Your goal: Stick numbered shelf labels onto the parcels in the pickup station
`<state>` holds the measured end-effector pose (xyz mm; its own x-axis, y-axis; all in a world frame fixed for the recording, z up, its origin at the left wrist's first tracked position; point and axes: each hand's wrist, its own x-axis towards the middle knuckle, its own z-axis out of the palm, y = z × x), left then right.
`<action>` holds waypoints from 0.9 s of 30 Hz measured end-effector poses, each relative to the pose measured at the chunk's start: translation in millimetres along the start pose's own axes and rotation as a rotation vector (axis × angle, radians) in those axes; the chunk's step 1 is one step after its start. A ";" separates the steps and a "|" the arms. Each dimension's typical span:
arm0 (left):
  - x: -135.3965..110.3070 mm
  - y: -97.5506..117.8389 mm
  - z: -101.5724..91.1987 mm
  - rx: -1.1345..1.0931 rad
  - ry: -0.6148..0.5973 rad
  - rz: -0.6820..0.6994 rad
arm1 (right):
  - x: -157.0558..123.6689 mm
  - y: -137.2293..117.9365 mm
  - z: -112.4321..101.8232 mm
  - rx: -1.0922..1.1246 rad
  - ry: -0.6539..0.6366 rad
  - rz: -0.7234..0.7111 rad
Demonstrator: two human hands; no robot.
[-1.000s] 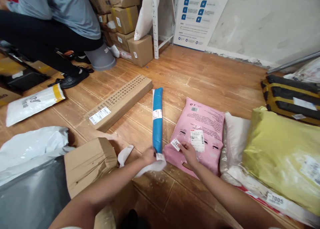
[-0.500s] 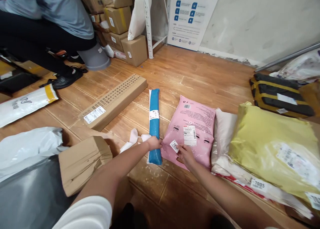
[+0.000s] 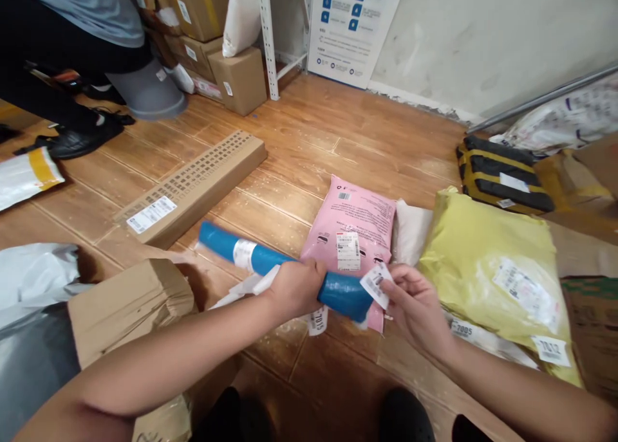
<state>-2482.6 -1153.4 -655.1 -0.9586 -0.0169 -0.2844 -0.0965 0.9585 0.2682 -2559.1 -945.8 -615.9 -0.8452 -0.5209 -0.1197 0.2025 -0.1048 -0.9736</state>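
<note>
My left hand (image 3: pixel 295 289) is wrapped round a long, narrow blue parcel (image 3: pixel 269 260), which is tilted across the view above the floor. A white shipping label (image 3: pixel 243 254) sits round its far part. White label strip (image 3: pixel 317 321) marked 7015 hangs below my left hand. My right hand (image 3: pixel 419 310) pinches a small white sticker (image 3: pixel 374 285) at the parcel's near right end; whether it is stuck there I cannot tell. Behind them a pink parcel (image 3: pixel 357 213) lies on the floor, partly covered by the blue one.
A yellow parcel (image 3: pixel 476 249) lies on others to the right, before a black box with yellow tape (image 3: pixel 502 172). On the left are a long carton (image 3: pixel 203 184), an opened-looking carton (image 3: pixel 125 307) and a grey bag (image 3: pixel 33 352). A person (image 3: pixel 91 17) sits on a grey bucket (image 3: pixel 145 91).
My left hand has raised the blue parcel off the floor and turned it crosswise. The right hand has moved its sticker from over the pink parcel to the blue parcel's end. The view has shifted right.
</note>
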 end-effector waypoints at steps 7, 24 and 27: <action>24.5 14.9 -36.1 -0.050 0.126 -0.178 | 34.7 -23.6 9.7 -0.140 0.179 -0.241; 38.8 3.8 -22.5 0.050 0.173 -0.213 | 84.1 41.1 14.1 -1.007 0.181 -0.184; 32.2 9.4 -19.4 0.060 0.130 -0.187 | 79.0 52.0 19.7 -0.866 0.085 -0.214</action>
<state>-2519.5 -1150.5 -643.9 -0.9525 -0.2282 -0.2017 -0.2629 0.9505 0.1658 -2605.6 -1009.1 -672.1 -0.8627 -0.4957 0.1007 -0.3791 0.5017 -0.7775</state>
